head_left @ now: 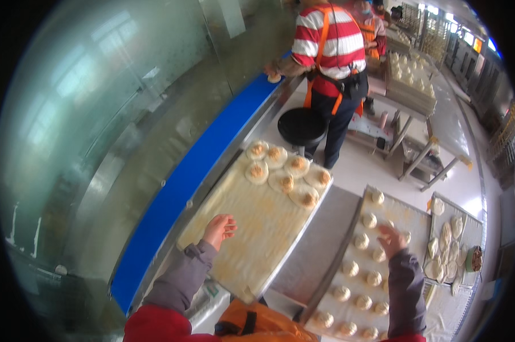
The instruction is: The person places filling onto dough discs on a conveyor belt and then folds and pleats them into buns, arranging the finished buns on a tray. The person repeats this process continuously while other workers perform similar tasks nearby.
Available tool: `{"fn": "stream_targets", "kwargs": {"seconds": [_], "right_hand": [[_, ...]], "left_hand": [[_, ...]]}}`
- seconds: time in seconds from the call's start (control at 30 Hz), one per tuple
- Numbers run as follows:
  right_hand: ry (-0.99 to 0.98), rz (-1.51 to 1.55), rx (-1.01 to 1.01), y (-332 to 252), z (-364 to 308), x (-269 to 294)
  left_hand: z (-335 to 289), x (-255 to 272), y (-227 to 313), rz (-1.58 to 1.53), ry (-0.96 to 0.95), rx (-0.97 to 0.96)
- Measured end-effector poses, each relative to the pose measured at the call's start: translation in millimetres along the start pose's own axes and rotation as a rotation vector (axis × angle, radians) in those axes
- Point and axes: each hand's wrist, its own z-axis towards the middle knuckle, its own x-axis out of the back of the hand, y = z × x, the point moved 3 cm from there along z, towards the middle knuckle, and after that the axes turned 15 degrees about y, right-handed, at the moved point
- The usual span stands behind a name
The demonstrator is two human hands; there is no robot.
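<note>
My left hand (219, 229) hovers with fingers apart over the near left part of a floured metal tray (251, 239); it holds nothing. Several flat dough discs with filling (285, 169) lie at that tray's far end. My right hand (392, 238) reaches over a second tray (414, 214) to the right, fingers spread above rows of small dough balls (361, 240); nothing shows in its grip.
A blue conveyor belt (183, 182) runs along the left beside a glass wall. A person in a striped shirt and orange apron (330, 51) stands at the far end by a black stool (302, 125). A third tray (477, 219) with flat dough pieces lies far right.
</note>
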Motion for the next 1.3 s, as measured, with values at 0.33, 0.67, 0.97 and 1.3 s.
{"fn": "stream_targets", "kwargs": {"seconds": [0.33,0.67,0.97,1.3], "right_hand": [[-0.368,0.334,-0.433,-185.2,-92.4,-213.5],[-0.526,0.36,-0.488,-275.0,-57.6,-332.3],[-0.521,0.067,-0.379,-277.1,-49.1,-359.6],[-0.629,0.233,-0.301,-274.4,-42.4,-357.9]], "left_hand": [[269.4,-63.9,19.0,0.182,0.023,-0.432],[358.5,-16.3,76.0,0.095,-0.068,-0.204],[389.1,19.1,114.5,0.209,-0.074,-0.183],[444.0,14.0,149.2,0.368,0.011,-0.265]]}}
